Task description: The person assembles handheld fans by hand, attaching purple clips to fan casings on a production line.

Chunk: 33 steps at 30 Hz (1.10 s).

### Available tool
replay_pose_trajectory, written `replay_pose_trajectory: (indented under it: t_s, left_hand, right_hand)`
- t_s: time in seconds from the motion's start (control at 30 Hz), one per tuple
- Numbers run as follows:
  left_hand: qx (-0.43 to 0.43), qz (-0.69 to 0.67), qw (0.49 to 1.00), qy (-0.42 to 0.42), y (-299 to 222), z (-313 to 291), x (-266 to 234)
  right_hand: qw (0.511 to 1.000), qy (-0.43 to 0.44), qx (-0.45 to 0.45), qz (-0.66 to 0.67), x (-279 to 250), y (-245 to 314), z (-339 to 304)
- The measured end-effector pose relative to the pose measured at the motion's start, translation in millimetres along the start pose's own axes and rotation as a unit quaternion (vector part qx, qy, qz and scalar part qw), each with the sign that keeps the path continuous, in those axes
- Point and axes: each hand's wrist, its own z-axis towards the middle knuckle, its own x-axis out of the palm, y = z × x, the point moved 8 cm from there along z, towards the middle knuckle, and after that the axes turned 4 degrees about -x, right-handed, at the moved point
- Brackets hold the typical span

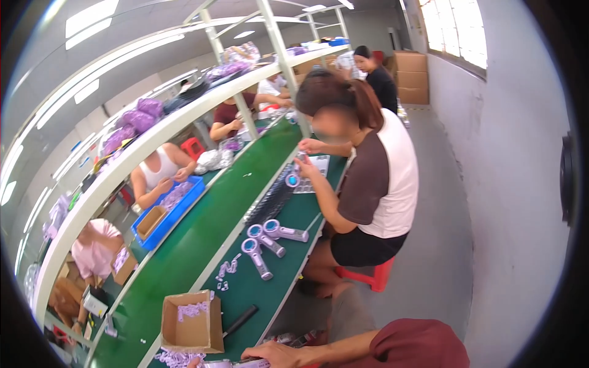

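At the lower edge of the head view, the right hand point(273, 354) closes over a lilac device point(221, 364), which lies at the near end of the green table point(245, 294) and is partly cut off; of the left hand point(195, 363) only a fingertip shows beside the device, so its grip cannot be told; just beyond, a cardboard box point(192, 334) contains small lilac parts point(193, 310), with a black-handled tool point(241, 320) to its right; farther up lie three similar devices point(270, 244), near a seated co-worker point(386, 178).
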Motion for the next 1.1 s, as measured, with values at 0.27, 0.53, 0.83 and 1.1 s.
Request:
replay_pose_trajectory:
  t_s: [0.27,0.53,0.83,1.1]
  left_hand:
    - [0.200,0.603,0.772,0.001,134.6,-55.4,-62.8]
    - [-0.092,-0.162,0.980,-0.069,39.1,-56.8,-4.9]
    - [0.002,-0.236,0.964,-0.123,52.5,-39.9,-2.3]
    - [-0.133,-0.410,0.887,-0.167,94.7,-68.3,-47.0]
  right_hand:
    - [0.980,0.051,0.010,0.191,37.4,16.3,31.0]
    - [0.930,0.156,0.094,0.318,73.7,31.5,13.3]
    - [0.994,-0.090,-0.051,-0.028,41.2,31.5,23.0]
    - [0.956,0.069,-0.224,-0.177,117.5,49.0,29.9]
